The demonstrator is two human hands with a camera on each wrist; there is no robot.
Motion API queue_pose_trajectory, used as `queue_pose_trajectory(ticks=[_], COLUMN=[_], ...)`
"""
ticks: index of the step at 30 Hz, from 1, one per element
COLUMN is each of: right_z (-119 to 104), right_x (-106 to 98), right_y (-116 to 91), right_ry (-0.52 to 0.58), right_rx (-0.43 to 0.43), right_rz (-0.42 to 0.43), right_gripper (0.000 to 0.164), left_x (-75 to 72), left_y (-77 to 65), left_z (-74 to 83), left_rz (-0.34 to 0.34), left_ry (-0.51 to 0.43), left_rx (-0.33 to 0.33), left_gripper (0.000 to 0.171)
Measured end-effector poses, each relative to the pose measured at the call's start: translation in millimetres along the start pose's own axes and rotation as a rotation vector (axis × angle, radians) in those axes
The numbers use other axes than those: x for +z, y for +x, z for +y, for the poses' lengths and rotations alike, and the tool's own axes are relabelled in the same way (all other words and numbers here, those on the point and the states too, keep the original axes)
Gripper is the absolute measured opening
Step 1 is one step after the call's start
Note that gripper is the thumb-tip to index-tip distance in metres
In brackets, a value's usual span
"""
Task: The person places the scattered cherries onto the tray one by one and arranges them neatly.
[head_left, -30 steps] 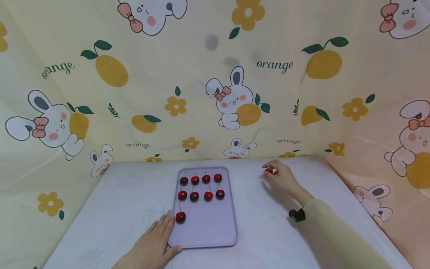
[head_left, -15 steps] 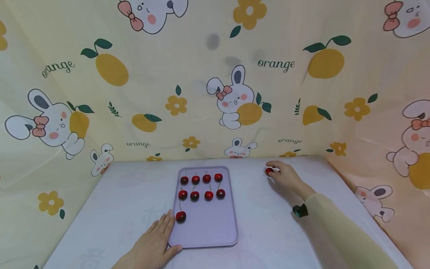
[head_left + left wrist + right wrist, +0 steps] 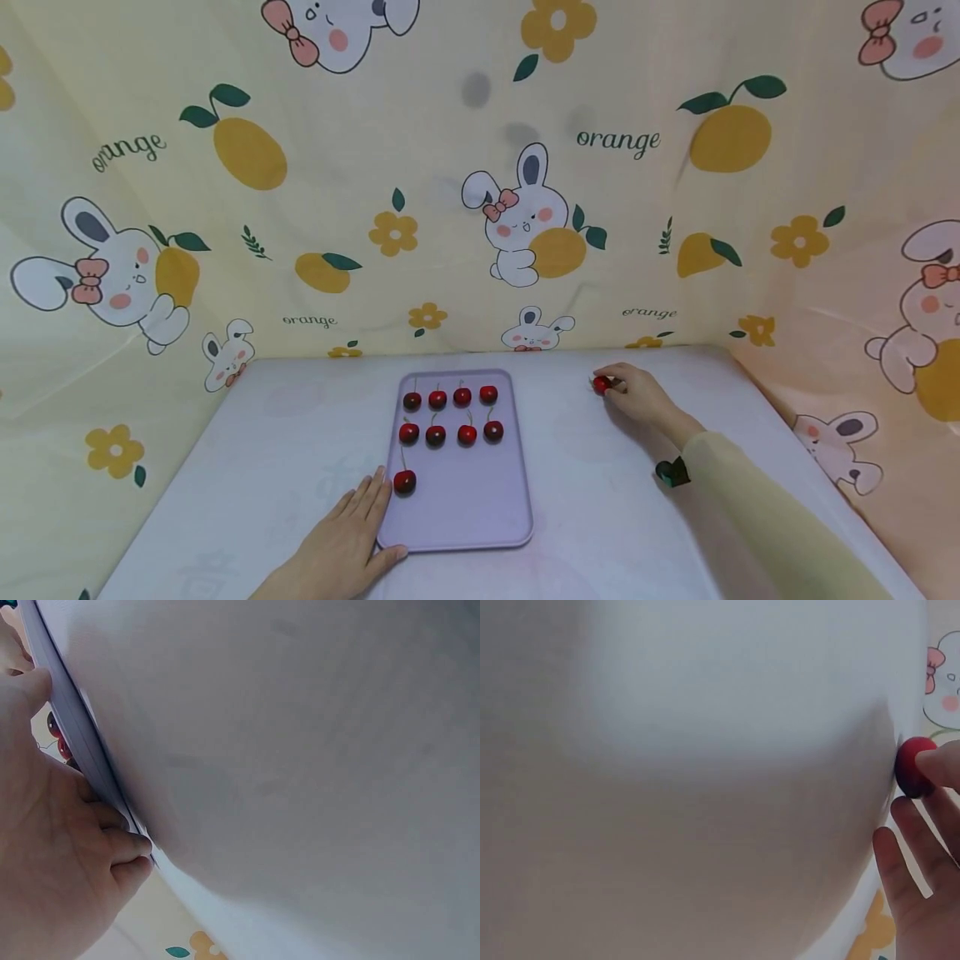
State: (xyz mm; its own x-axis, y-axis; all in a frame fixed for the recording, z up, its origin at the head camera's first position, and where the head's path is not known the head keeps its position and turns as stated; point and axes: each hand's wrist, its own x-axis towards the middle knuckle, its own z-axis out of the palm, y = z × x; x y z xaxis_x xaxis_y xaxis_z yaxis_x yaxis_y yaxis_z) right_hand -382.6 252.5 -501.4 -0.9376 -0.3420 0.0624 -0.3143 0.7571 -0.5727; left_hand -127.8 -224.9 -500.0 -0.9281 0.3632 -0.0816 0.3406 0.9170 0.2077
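A lilac tray lies on the table with rows of dark red cherries on it, most with thin stems. The lowest row has a single cherry at its left end. Against the tray's left edge rests my left hand, fingers straight along the rim and thumb at the near-left corner. Off to the right, near the table's back, my right hand pinches one cherry between thumb and finger. In the right wrist view that cherry sits close to the tabletop, partly hidden by the thumb.
White cloth covers the table. A cream curtain printed with rabbits and oranges rises behind it and at both sides. On the right wrist is a dark strap-like device, below a pale yellow sleeve.
The right hand has shifted slightly to the right, and the cherry at its fingertips now shows more fully. The left hand, tray and cherries on it keep their places.
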Motion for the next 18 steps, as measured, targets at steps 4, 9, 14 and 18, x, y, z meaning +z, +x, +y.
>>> queue_pose_trajectory(ticks=[4,9,14,18], right_z=[1.3,-0.7,-4.2,-5.6], right_x=[-0.5,-1.1,-0.1,0.3], right_y=[-0.3,-1.9,-2.7,-3.6], right_ry=[-0.01,-0.014,-0.004,0.0], right_rx=[0.0,-0.003,-0.001,0.011], right_rz=[0.006,0.013,0.013,0.023], right_gripper=[0.04,0.039,0.038,0.036], left_x=[-0.4,0.0,0.5,-0.1], left_y=[-0.2,-0.2,-0.8,-0.4], left_z=[0.2,-0.3,-0.5,-0.5], left_rz=[0.006,0.011,0.021,0.016], left_ry=[-0.003,-0.001,-0.001,-0.005], left_rx=[0.003,0.006,0.015,0.013], left_gripper=[0.095,0.095,0.095,0.096])
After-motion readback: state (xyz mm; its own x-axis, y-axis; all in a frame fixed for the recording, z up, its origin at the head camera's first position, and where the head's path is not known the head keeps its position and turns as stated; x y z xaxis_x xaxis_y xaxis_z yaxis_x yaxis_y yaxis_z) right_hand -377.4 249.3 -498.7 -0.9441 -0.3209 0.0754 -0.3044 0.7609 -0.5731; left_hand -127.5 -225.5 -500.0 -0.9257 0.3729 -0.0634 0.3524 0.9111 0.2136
